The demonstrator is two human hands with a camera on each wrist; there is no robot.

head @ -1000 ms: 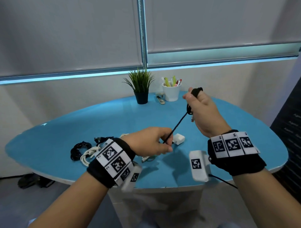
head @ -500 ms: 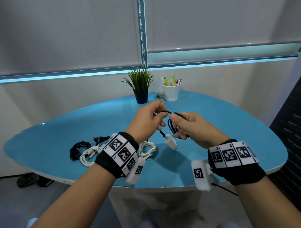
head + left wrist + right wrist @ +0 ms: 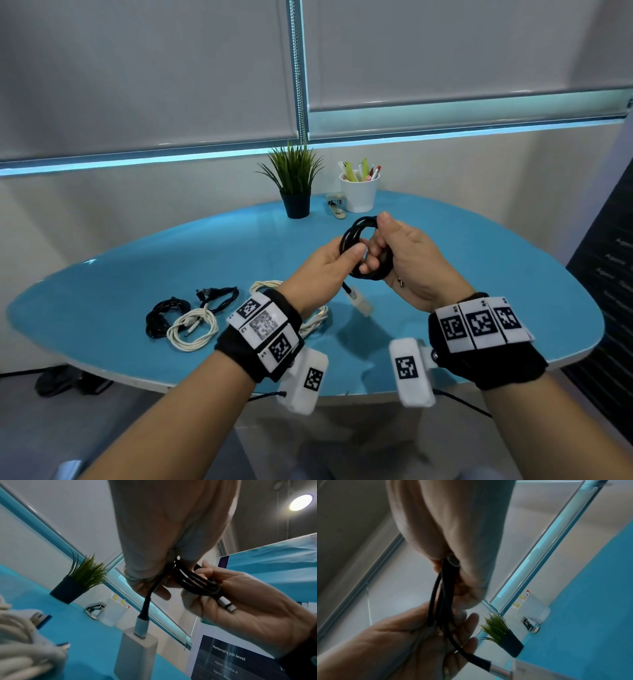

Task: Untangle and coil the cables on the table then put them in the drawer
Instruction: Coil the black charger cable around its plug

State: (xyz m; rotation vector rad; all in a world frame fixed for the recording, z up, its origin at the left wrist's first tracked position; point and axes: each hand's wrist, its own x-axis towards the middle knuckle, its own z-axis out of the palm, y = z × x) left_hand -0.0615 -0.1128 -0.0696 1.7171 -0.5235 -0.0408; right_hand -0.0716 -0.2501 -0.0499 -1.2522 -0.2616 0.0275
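In the head view the left hand [image 3: 325, 270] hides part of a white cable [image 3: 310, 320] lying on the table [image 3: 137, 260], and the right hand [image 3: 407, 260] covers the 3 o'clock side of the black cable [image 3: 356, 233] coil, so where its fingers [image 3: 371, 265] close inside the loop cannot be made out. The white charger [image 3: 135, 653] is cut off by the lower edge of the left wrist view. At 12 o'clock on the table, a small metal object [image 3: 337, 209] beside the white cup [image 3: 359, 193] is too small to identify.
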